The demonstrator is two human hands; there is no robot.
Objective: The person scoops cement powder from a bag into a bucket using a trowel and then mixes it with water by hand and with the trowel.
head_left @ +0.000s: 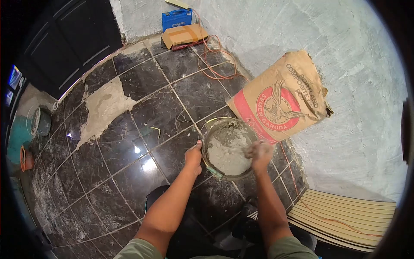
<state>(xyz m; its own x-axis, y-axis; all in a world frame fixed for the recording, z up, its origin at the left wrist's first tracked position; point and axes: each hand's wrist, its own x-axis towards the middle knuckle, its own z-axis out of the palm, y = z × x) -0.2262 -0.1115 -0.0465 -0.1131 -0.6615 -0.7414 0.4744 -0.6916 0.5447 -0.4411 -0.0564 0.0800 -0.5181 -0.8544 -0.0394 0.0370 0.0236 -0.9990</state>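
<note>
A round bucket [204, 160] stands on the tiled floor in front of me, holding grey cement powder [230, 153] with a darker, damp-looking patch toward the far side. My left hand [194, 157] grips the bucket's left rim, thumb uppermost. Over the bucket's right edge, my right hand [260, 155] is closed with curled, dusty fingers, slightly blurred. Whatever it holds is hidden by the fingers and the powder. Just beyond the bucket, a large paper cement bag [280, 97] leans against the wall.
Dark tiles [168, 112] cover the floor, with a bare broken patch [105, 108] at left. A blue case [177, 19], a cardboard box [185, 35] and an orange cord [215, 73] lie along the wall. Ribbed panels [345, 216] are at lower right; another bucket [42, 121] stands far left.
</note>
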